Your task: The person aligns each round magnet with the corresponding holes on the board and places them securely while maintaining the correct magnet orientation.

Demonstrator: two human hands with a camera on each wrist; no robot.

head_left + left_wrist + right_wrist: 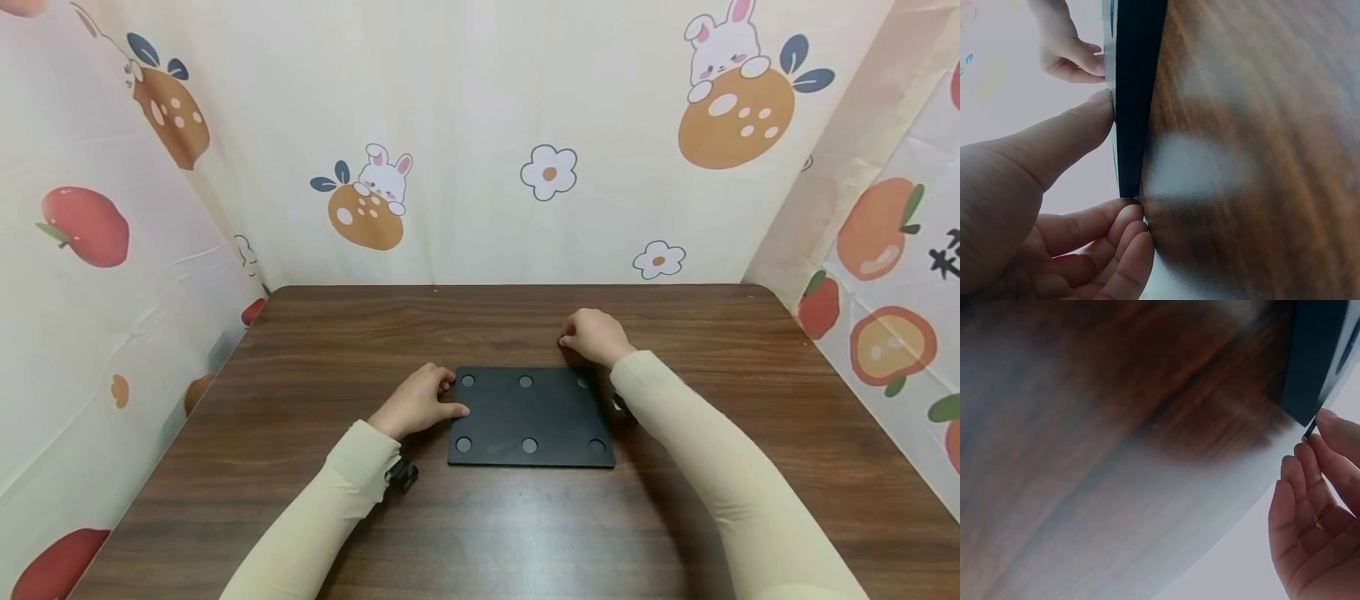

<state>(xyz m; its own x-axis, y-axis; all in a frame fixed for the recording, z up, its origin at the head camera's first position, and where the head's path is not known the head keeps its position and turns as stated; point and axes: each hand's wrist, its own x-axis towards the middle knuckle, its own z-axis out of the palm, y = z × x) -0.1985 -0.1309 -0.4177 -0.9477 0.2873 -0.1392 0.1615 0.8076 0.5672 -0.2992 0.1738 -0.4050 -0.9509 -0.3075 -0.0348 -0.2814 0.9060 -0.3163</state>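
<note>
A black rectangular board (532, 414) with several round recesses lies flat on the table. My left hand (422, 402) holds its left edge, the thumb on the top face and curled fingertips against the side, as the left wrist view shows. Beyond the board's far right corner, my right hand (596, 336) is raised slightly and pinches a small, thin dark piece (1310, 429) between thumb and index finger. Its other fingers are loosely bent. The piece shows nearly edge-on, so its full shape cannot be told. The lower right recess looks darker than the others.
The brown wood-grain table (360, 333) reaches back to a patterned curtain (480, 125), with more printed cloth at both sides. Dark wrist devices (402, 474) sit at both cuffs. The right forearm passes beside the board's right edge.
</note>
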